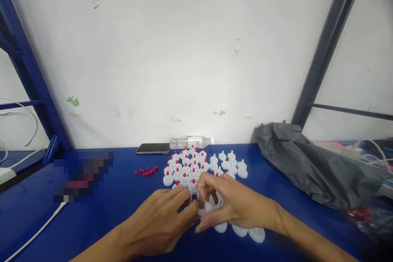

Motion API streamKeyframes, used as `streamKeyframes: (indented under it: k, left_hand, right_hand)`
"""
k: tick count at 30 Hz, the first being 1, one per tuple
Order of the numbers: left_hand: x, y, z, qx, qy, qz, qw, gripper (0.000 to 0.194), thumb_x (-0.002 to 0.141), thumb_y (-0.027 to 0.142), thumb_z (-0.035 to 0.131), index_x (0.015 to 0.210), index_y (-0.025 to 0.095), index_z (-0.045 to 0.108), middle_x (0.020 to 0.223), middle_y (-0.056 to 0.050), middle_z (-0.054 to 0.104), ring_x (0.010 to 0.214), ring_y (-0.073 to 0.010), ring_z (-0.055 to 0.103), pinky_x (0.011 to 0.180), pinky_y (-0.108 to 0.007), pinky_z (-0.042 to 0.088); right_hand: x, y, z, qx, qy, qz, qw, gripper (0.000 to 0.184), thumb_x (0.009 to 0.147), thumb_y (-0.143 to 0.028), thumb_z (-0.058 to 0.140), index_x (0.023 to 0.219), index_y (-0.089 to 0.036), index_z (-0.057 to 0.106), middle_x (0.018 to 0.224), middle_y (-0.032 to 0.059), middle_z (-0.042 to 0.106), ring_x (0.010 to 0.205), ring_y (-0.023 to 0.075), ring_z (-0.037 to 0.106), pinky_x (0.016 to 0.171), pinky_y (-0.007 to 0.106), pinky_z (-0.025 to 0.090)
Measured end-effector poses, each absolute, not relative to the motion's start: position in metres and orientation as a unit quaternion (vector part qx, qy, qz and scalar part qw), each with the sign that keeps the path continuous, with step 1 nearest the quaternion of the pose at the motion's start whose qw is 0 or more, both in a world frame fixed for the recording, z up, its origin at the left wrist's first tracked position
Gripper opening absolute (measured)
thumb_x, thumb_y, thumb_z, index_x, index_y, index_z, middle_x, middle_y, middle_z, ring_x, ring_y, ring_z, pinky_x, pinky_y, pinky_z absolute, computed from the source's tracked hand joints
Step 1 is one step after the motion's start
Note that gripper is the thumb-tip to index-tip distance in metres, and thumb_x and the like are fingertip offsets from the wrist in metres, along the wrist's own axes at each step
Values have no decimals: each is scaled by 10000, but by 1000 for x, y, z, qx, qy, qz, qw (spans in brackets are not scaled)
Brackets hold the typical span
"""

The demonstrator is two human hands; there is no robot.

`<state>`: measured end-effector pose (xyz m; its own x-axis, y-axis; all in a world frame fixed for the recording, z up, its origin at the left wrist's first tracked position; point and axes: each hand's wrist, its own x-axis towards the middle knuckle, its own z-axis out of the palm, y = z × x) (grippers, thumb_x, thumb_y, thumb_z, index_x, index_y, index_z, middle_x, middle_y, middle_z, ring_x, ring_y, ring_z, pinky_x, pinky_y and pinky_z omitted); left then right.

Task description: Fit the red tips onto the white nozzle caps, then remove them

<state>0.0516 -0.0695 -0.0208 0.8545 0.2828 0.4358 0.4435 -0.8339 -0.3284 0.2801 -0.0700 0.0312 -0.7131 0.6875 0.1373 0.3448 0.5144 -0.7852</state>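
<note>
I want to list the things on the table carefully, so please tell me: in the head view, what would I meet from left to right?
White cable, loose red caps, white pieces, dark plastic bag.

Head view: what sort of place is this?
Probably an indoor workbench against a wall, judging by the blue tabletop, the metal frame at its side, and the many white spouted caps grouped near loose red tips.

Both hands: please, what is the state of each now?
Left hand: fingers bent; whether holding anything cannot be told.
Right hand: curled over white pieces; grip cannot be told.
</note>
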Motion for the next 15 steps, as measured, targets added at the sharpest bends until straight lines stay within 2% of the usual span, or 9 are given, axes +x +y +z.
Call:
streamKeyframes:
  k: [5,10,12,15]
  left_hand:
    - [49,-70,-19,-947,-189,-175,190,105,846,219,526,950,237,518,800,-21,596,631,-193,544,441,-346,399]
    - [47,-66,-17,-948,-205,-202,137,141,787,163,511,877,270,489,717,-6,583,606,-204,526,435,-368,374]
    - [46,-64,-16,-943,-227,-225,97,96,819,187,486,815,281,464,693,-15,585,600,-208,532,437,-380,375]
    - [49,-65,-15,-933,-256,-243,67,157,908,215,401,772,283,438,681,-23,597,595,-195,558,466,-385,410]
  right_hand:
    - [280,-69,28,-311,-858,343,220,441,651,-438,857,846,-222,526,729,-74,589,624,83,485,567,188,346]
    - [283,-70,34,-298,-877,284,248,355,725,-440,813,863,-226,566,777,-64,646,671,94,554,643,192,402]
    - [283,-70,35,-294,-886,248,258,312,768,-444,779,848,-227,569,787,-55,654,677,102,574,648,202,419]
    - [281,-70,31,-266,-906,180,275,274,829,-439,724,827,-224,554,853,-22,682,728,126,612,688,230,457]
